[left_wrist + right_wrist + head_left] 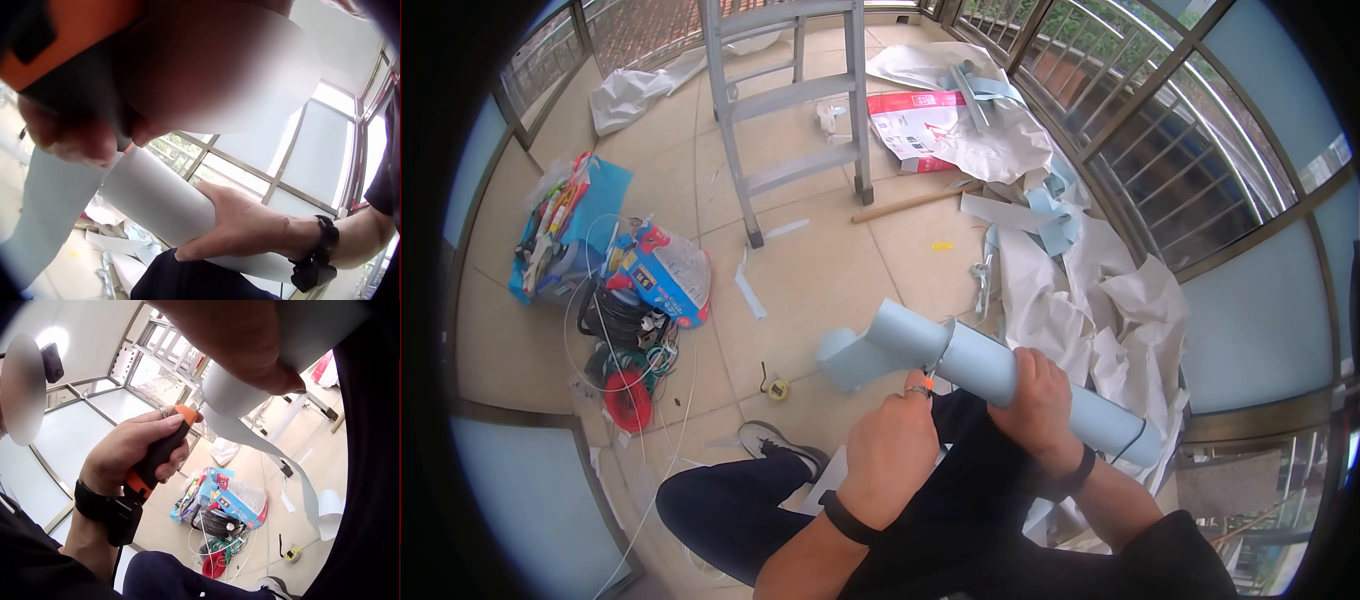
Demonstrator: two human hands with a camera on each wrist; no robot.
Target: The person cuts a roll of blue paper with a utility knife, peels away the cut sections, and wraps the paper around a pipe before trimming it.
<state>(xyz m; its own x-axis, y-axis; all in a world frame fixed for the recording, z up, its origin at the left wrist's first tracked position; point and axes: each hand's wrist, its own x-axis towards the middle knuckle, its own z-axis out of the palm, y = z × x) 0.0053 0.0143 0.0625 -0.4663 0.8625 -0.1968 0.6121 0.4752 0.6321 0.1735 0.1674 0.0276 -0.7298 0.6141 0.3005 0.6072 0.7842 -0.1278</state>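
A light blue roll of sheet material (980,366) lies slantwise over the person's lap, with a loose flap (845,360) unrolled at its far left end. My right hand (1037,400) grips the roll around its middle, thumb and fingers wrapped over it, as the left wrist view also shows (240,222). In my left hand (895,450) is an orange-and-black utility knife (160,453), held in curled fingers. Its tip is right at the roll's edge near the flap. From the right wrist view, a long strip (275,453) of the sheet hangs from the roll toward the floor.
An aluminium stepladder (790,100) stands ahead on the tiles. Crumpled white sheeting (1100,310) and blue offcuts lie to the right. Bags of tools (665,275), cable coils and a red spool (628,402) sit at left. A tape measure (777,389) lies near the shoe.
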